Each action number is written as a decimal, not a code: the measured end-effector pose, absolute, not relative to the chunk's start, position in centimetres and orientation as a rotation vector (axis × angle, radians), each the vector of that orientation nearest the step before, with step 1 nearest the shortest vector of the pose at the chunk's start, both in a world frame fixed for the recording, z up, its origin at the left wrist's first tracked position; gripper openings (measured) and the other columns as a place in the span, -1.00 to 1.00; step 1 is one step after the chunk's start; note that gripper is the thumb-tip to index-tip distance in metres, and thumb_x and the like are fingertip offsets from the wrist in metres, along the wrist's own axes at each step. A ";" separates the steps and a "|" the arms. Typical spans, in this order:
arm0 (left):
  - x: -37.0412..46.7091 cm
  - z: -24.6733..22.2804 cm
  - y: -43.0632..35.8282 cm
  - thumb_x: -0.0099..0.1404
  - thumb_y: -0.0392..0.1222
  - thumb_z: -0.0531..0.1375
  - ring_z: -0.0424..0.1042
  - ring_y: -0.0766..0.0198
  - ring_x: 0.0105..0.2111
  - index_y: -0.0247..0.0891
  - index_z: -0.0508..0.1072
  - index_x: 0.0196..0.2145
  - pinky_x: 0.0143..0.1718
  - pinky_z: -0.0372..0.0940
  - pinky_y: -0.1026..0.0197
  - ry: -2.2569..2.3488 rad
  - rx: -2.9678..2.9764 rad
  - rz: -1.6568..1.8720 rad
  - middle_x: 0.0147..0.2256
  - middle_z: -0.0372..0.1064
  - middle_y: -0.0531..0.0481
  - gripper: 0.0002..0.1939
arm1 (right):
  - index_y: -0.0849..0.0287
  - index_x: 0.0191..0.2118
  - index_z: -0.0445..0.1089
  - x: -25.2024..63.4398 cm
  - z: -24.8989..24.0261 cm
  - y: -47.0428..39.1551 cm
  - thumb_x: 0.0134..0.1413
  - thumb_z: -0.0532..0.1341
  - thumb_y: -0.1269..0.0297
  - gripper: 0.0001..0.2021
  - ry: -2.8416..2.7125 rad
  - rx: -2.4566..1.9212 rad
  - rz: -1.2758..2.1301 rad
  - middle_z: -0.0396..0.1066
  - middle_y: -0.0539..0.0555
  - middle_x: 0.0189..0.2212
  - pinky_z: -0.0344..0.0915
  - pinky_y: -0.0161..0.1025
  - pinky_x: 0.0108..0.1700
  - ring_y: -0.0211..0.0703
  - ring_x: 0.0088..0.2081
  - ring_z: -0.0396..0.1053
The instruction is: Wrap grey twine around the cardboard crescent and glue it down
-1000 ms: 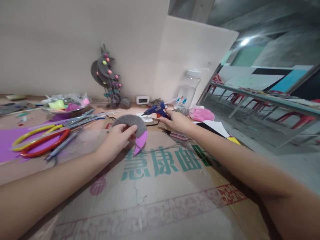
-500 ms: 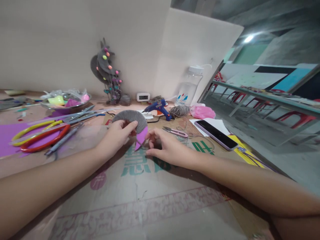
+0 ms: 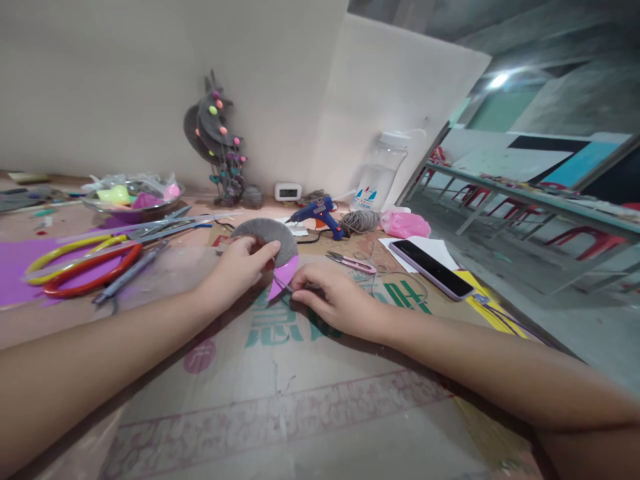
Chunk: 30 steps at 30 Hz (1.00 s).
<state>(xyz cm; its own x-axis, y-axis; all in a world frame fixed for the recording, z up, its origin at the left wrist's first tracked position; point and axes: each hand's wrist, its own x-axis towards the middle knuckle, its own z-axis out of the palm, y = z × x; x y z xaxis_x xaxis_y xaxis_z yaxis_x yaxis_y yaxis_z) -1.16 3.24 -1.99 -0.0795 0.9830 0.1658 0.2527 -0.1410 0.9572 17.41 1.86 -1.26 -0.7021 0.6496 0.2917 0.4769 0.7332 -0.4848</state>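
A purple crescent point(image 3: 286, 272), largely wrapped in grey yarn, is held up off the table with its bare pointed tip downward. My left hand point(image 3: 246, 262) is closed on the wrapped part, thumb in front and the other fingers partly hidden behind. At the purple tip, my right hand point(image 3: 325, 288) pinches a strand of grey yarn point(image 3: 283, 283) that crosses the bare part. Behind the right hand lies a pair of pink thread snips point(image 3: 352, 263). A ball of grey yarn point(image 3: 361, 222) sits farther back, with loose strands trailing on the cardboard.
Scissors with yellow and red handles point(image 3: 93, 270) and a pen point(image 3: 127, 275) lie left. Behind are a bowl point(image 3: 133, 212), decorated crescent point(image 3: 213, 133), clock point(image 3: 288, 192), blue glue gun point(image 3: 320, 215) and water bottle point(image 3: 380, 173). A phone point(image 3: 431, 268) rests right on white paper.
My right hand's fingers have come together from apart, pinching the yarn by the tip. The crescent has turned slightly in my left hand. The view has shifted a little.
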 end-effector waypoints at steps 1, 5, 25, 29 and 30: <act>-1.1 -1.9 3.1 0.12 -0.04 0.18 0.29 0.30 -0.56 -0.27 0.35 -0.62 -0.51 0.14 0.27 1.412 1.483 1.261 -0.61 0.32 0.04 -0.71 | 0.17 -0.32 0.29 17.4 -1.1 1.8 0.17 0.06 0.34 -0.90 -2.439 -0.882 0.580 0.36 0.01 -0.40 0.19 -0.31 -0.21 -0.28 -0.33 0.28; -0.9 -1.4 2.8 0.12 -0.10 0.18 0.26 0.28 -0.61 -0.25 0.37 -0.63 -0.56 0.11 0.27 1.367 1.562 1.159 -0.65 0.32 0.04 -0.75 | 0.16 -0.27 0.29 17.6 -0.5 2.0 0.19 0.02 0.30 -0.87 -2.241 -0.962 0.610 0.34 -0.01 -0.41 0.17 -0.34 -0.31 -0.30 -0.39 0.25; -0.7 -1.1 2.7 0.08 -0.22 0.22 0.29 0.26 -0.56 -0.25 0.44 -0.60 -0.48 0.14 0.29 1.283 1.555 1.212 -0.62 0.35 0.05 -0.86 | 0.18 -0.36 0.37 19.1 -1.9 5.0 0.12 0.08 0.14 -0.76 -2.170 -1.188 0.620 0.34 -0.02 -0.51 0.11 -0.36 -0.43 -0.31 -0.49 0.22; -0.7 -1.5 2.9 0.10 -0.19 0.20 0.36 0.25 -0.48 -0.26 0.46 -0.52 -0.41 0.20 0.28 1.207 1.517 1.251 -0.53 0.42 0.01 -0.89 | 0.19 -0.37 0.37 19.1 -1.9 5.1 0.11 0.09 0.15 -0.78 -2.185 -1.204 0.659 0.33 -0.04 -0.55 0.08 -0.38 -0.48 -0.33 -0.54 0.21; -0.7 -1.6 3.0 0.11 -0.19 0.19 0.37 0.24 -0.46 -0.26 0.46 -0.49 -0.39 0.22 0.26 1.195 1.510 1.251 -0.49 0.43 0.00 -0.89 | 0.19 -0.37 0.37 19.1 -2.0 5.2 0.10 0.10 0.16 -0.78 -2.187 -1.207 0.666 0.33 -0.04 -0.56 0.08 -0.38 -0.49 -0.33 -0.55 0.20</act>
